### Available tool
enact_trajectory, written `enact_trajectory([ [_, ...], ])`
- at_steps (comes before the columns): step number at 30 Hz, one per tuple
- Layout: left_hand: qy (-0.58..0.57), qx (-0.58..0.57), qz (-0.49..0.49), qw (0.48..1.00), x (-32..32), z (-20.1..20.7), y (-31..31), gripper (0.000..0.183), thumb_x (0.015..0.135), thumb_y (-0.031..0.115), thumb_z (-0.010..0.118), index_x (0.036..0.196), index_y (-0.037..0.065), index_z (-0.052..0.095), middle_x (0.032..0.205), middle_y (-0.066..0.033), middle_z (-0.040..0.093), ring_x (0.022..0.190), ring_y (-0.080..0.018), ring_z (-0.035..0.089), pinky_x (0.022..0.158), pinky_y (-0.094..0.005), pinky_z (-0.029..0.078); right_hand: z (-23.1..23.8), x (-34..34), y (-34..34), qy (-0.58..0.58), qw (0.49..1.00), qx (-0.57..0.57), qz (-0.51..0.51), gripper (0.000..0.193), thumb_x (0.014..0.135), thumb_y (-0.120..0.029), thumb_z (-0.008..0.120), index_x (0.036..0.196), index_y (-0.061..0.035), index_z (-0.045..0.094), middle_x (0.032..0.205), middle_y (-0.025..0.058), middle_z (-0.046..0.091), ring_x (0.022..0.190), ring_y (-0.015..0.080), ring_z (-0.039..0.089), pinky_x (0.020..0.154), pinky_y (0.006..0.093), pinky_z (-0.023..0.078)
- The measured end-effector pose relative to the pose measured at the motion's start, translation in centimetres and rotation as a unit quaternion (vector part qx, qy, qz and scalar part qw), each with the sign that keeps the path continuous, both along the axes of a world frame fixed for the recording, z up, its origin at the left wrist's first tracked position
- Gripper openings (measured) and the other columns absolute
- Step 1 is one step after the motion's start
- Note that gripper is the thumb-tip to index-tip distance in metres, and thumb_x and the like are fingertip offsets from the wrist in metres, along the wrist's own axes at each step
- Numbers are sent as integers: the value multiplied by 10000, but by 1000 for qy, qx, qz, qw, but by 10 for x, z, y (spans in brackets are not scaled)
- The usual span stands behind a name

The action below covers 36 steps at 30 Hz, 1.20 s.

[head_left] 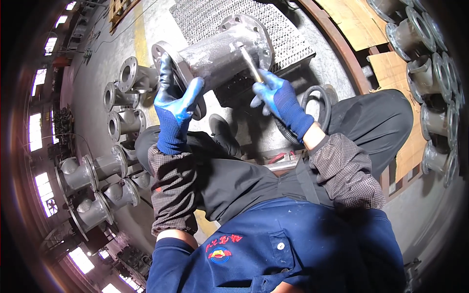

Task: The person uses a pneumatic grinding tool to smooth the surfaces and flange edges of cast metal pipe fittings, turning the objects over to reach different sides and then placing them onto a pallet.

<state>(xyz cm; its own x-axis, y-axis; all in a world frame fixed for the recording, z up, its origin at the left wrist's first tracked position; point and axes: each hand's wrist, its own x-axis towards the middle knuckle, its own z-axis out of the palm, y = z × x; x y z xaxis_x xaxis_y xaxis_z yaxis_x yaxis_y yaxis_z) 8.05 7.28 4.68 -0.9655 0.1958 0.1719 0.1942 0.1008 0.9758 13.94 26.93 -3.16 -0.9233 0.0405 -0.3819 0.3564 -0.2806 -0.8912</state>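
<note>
Gripping one end of the flanged pipe (215, 56), the left hand (177, 102) has its fingers on the outer side of the near flange (181, 71) and its thumb opposite; how firmly it presses, I cannot tell. The pipe runs rightward and away from that grip, over a ridged metal plate (195, 22). The right hand (276, 95) is closed around a slim tool (250, 63), whose tip points forward-left to the pipe wall beside the far flange (266, 39); contact is unclear. A slack left hold could let the round body roll, making the tip skid. A dark hose (326, 110), looped right of the right hand, could snag its wrist.
</note>
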Motion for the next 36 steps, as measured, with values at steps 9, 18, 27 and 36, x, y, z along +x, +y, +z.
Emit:
enact_trajectory([
  [9, 10, -4, 29, 1000, -16, 9, 12, 745, 750, 40, 721, 1365, -55, 311, 1298, -149, 467, 1160, -180, 462, 997, -297, 363, -14, -1, -26, 19, 994, -93, -46, 502, 868, -136, 524, 1333, -12, 380, 742, 63, 600, 546, 100, 580, 421, 228, 438],
  [18, 20, -22, 53, 998, -29, 17, 21, 750, 734, -1, 717, 1361, -56, 308, 1332, -194, 421, 1123, -205, 495, 913, -306, 461, -23, -13, -15, -12, 996, -72, -59, 496, 878, -114, 517, 1346, -30, 372, 751, 45, 579, 576, 89, 583, 415, 233, 435],
  [27, 25, -9, 101, 995, -35, 15, 39, 750, 710, 37, 751, 1333, -73, 350, 1326, -191, 431, 1173, -216, 459, 969, -300, 410, -33, -15, -12, 10, 996, -80, -46, 475, 886, -121, 509, 1331, -21, 376, 665, 62, 591, 466, 78, 502, 394, 221, 396],
  [36, 72, -76, 102, 989, -38, 10, 39, 751, 721, 119, 761, 1327, -75, 361, 1337, -190, 425, 1193, -218, 445, 982, -303, 391, -29, -15, -13, 20, 996, -84, -19, 520, 877, -115, 520, 1355, -7, 345, 754, 71, 585, 519, 86, 535, 401, 229, 402],
])
